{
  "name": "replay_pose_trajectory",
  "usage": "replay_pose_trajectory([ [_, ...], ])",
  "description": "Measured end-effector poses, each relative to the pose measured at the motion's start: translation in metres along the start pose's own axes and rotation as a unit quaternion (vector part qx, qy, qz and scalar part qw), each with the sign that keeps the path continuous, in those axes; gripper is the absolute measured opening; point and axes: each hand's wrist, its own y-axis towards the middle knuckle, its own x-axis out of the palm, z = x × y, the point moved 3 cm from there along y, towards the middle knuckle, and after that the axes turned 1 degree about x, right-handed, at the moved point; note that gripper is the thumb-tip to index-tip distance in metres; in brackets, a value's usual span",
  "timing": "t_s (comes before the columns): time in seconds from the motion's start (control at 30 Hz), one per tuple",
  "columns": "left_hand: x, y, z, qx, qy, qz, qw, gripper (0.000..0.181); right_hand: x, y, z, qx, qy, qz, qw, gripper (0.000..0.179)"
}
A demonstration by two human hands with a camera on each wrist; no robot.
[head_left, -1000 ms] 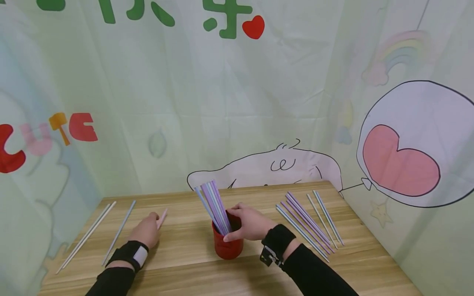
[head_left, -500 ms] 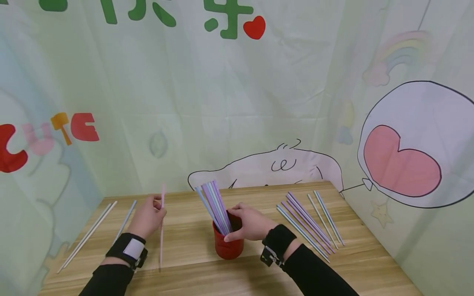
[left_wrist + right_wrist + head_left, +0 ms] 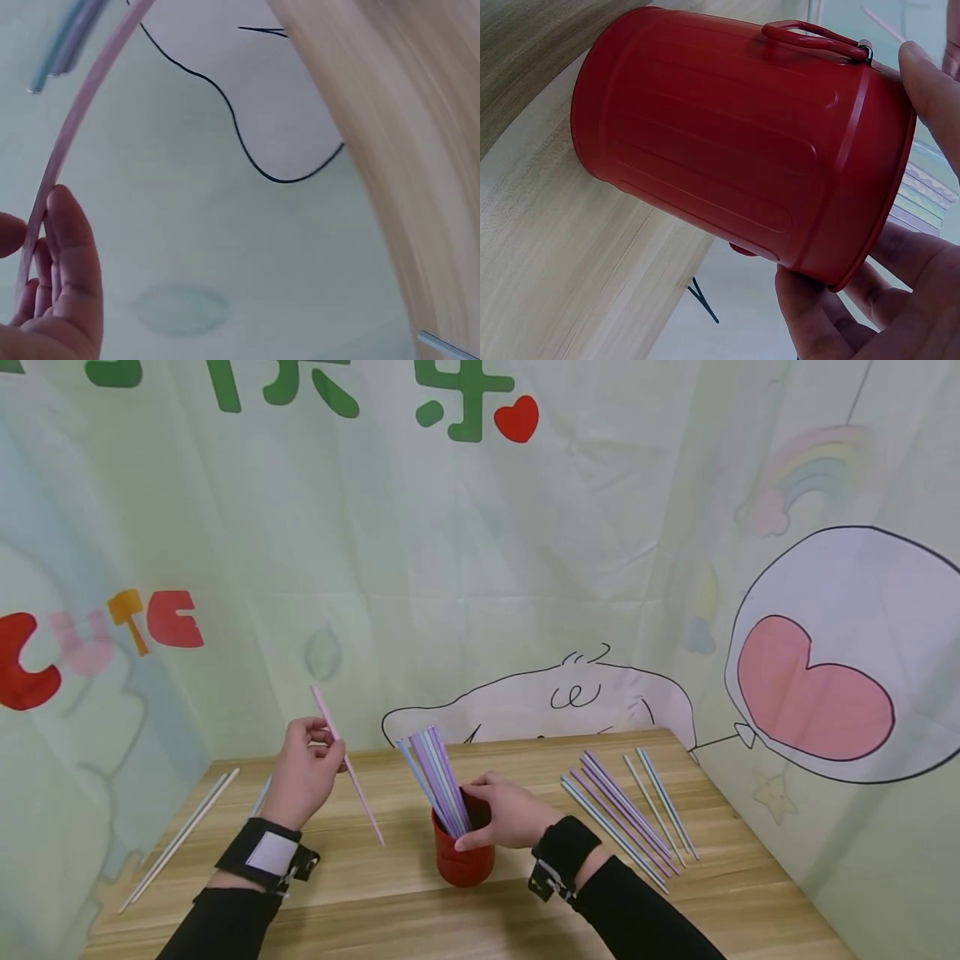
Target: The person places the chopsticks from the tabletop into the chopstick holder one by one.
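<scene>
Between thumb and fingers, my left hand pinches a thin pink straw, raised over the table and slanting, its lower end toward the bucket. The left wrist view shows that pink straw running up from the fingertips. A small red metal bucket stands upright mid-table, holding a bunch of purple and blue straws that lean left. My right hand grips the bucket's rim, thumb on the near side and fingers on the far side. In the right wrist view, the bucket's wire handle hangs against its wall.
Left on the wooden table lie white straws and a blue straw, partly hidden by my left hand. On the right, several purple straws, blue straws and a white straw lie spread out. A printed cloth hangs behind.
My left hand has picked the pink straw up off the table, raised it and tilted its lower end right, toward the bucket. The right hand keeps its grip on the bucket.
</scene>
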Motion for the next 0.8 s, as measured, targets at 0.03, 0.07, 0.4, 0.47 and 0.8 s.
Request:
replay_pose_trajectory([
  [0.03,0.000,0.000,0.004,0.003,-0.012,0.003,0.9999,0.049,0.000,0.000,0.000,0.000,0.001,0.000,1.0000,0.084],
  [0.07,0.000,0.000,0.008,0.007,-0.023,0.006,0.9997,0.049,0.000,0.000,0.000,0.000,0.001,0.000,1.0000,0.084],
  [0.4,0.008,0.000,0.034,0.020,-0.068,0.028,0.9971,0.044,0.000,0.000,0.002,0.000,-0.001,0.000,1.0000,0.086],
  [0.47,0.011,-0.001,0.036,0.022,-0.073,0.029,0.9966,0.043,-0.001,0.000,0.002,0.001,-0.003,-0.001,1.0000,0.086],
  [0.8,0.027,-0.001,0.043,0.030,-0.116,0.032,0.9922,0.040,-0.001,-0.001,0.000,-0.005,-0.007,0.000,1.0000,0.086],
])
